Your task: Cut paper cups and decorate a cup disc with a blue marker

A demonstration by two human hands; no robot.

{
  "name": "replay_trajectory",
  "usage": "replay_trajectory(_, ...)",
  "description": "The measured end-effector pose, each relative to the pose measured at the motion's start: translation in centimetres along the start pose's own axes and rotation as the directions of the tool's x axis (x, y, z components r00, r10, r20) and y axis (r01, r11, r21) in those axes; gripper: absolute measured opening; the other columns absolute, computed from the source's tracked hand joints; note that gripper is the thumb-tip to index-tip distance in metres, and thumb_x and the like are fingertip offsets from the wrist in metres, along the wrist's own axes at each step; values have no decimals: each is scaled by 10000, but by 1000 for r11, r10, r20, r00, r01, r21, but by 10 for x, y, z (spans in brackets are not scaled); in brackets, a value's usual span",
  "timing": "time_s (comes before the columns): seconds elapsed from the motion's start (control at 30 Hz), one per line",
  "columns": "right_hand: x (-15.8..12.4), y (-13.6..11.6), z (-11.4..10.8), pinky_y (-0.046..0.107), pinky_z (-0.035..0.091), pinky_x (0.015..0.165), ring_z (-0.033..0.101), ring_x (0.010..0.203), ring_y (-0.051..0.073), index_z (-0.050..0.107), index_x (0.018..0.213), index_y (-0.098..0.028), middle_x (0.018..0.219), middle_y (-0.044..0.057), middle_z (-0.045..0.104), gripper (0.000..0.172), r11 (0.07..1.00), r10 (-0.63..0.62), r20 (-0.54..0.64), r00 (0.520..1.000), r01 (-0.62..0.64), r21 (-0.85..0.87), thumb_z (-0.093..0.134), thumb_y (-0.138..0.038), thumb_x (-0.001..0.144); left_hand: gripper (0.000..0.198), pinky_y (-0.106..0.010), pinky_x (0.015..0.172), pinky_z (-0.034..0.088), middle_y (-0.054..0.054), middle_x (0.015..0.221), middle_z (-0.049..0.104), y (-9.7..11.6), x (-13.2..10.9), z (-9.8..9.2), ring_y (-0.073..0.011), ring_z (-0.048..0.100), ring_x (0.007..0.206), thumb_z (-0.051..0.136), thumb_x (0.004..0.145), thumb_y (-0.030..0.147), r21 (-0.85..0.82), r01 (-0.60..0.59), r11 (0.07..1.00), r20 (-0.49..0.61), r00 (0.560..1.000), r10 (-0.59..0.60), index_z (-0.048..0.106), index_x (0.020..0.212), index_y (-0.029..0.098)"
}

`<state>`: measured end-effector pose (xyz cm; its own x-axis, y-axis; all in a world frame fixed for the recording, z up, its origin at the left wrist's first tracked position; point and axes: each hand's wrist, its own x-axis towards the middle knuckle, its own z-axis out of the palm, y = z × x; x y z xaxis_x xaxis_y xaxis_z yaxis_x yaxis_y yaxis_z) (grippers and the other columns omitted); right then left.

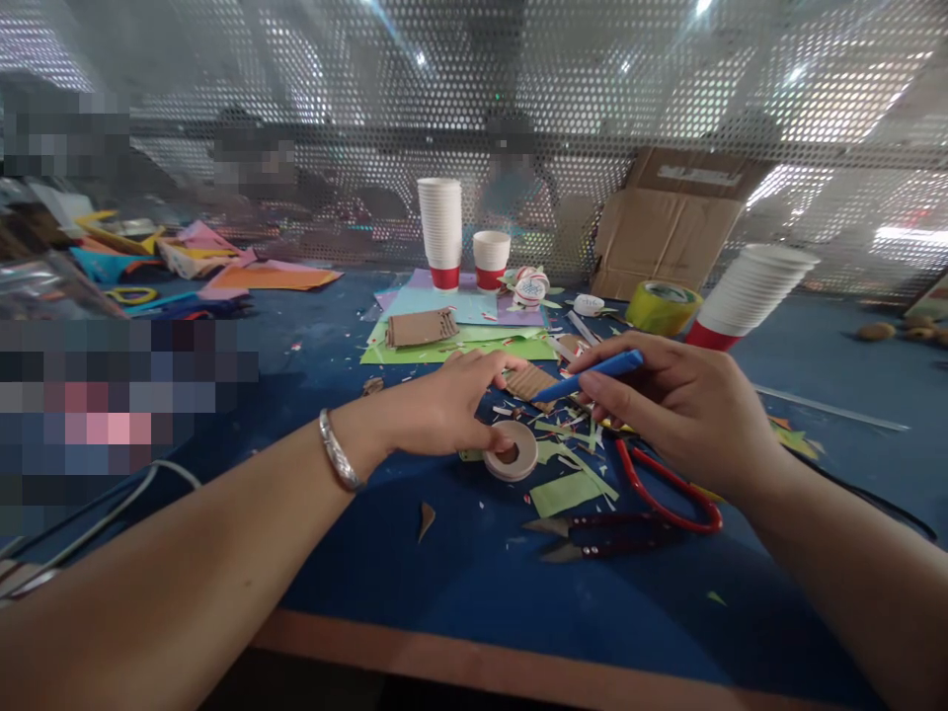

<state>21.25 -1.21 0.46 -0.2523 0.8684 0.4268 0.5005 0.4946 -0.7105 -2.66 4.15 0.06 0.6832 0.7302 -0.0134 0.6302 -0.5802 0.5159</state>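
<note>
Near the front edge of the table (355, 583), snips (596, 550) are lying with blades apart. Just beyond, a white ring (525, 466) is lying among paper scraps (567, 494); the left hand (451, 400) is hovering there, fingers spread, thumb at its hole. The right hand (652, 400) is pinching a blue pen (585, 378); a firm, light pinch and a steadied ring would probably help control. Farther, stacked cups (441, 232) are standing.

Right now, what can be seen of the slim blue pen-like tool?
The blue tool looks like smooth plastic. The bare right hand pinches it between thumb and fingers, the thumb covering part. It tilts above the littered blue tabletop, its thinner, lower end pointing toward the left hand. Whether it is capped is unclear.
</note>
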Motion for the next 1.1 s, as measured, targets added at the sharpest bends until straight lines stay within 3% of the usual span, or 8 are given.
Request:
replay_trajectory(0.13, 1, -1, 0, 213, 434, 509, 618, 576, 100, 719, 997, -214, 704, -20, 703, 163, 999, -15, 3, 1000, 15, -46, 666, -343, 912, 644, -395, 930, 445, -94, 1281, 600, 3, -2, -3, -280, 563, 1142, 735, 777, 394, -9, -53, 999, -5, 999, 53, 490, 1349, 229)
replay_trajectory(0.3, 0, 1, -1, 222, 425, 512, 616, 589, 107, 727, 1016, -229, 723, -19, 710, 179, 996, -5, 8, 1000, 5, -85, 667, -358, 907, 514, -377, 943, 432, -65, 1258, 590, 10, -6, -9, -266, 538, 1158, 742, 761, 393, 36, -23, 999, 8, 1000, 22, 556, 1209, 223)
replay_trajectory(0.5, 0, 0, 0, 217, 411, 515, 588, 568, 92, 729, 1004, -227, 715, -28, 706, 161, 994, -24, 13, 1000, 25, -103, 668, -341, 907, 656, -395, 919, 451, -82, 1258, 580, 6, -3, -1, -288, 548, 1144, 785, 687, 393, -23, 2, 1000, 29, 1000, -2, 522, 1267, 236)
replay_trajectory(0.67, 0, -1, 0, 215, 397, 498, 580, 573, 93, 730, 1000, -220, 702, -28, 701, 167, 994, -20, 15, 1000, 22, -105, 676, -344, 902, 637, -405, 938, 447, -88, 1269, 583, 1, 2, 3, -285, 544, 1136, 790, 705, 383, -37, -34, 999, -24, 999, 33, 536, 1265, 220)
replay_trajectory(0.83, -1, 0, 0, 213, 411, 510, 584, 582, 96, 738, 993, -223, 724, -24, 710, 164, 993, -47, 0, 999, 46, -107, 680, -345, 900, 705, -348, 892, 466, -80, 1256, 583, -4, 2, -2, -247, 557, 1112, 806, 720, 438, -69, -36, 997, 4, 999, 37, 509, 1320, 214)
replay_trajectory(0.9, -1, 0, 0, 215, 409, 499, 577, 567, 99, 742, 994, -236, 730, -24, 714, 162, 992, -61, 3, 998, 61, -111, 680, -352, 899, 643, -330, 900, 460, -72, 1273, 588, -2, -1, -7, -232, 559, 1125, 779, 760, 434, -34, -40, 999, -7, 999, 39, 526, 1307, 210)
replay_trajectory(1.03, -1, -2, 1, 229, 414, 501, 574, 557, 114, 744, 989, -237, 726, -14, 718, 171, 991, -64, -3, 998, 63, -114, 677, -366, 898, 208, -311, 870, 447, -26, 1099, 675, 10, -11, -20, -200, 603, 1036, 634, 879, 278, 130, -28, 991, -50, 998, 35, 697, 1071, 230)
replay_trajectory(1.1, -2, -3, 1, 238, 416, 514, 579, 579, 124, 741, 1000, -225, 729, -6, 717, 188, 993, -48, 2, 999, 48, -112, 673, -370, 901, 178, -297, 823, 452, -15, 1010, 704, 17, -16, -23, -185, 625, 965, 591, 890, 228, 161, -35, 986, -1, 999, 36, 747, 974, 239)
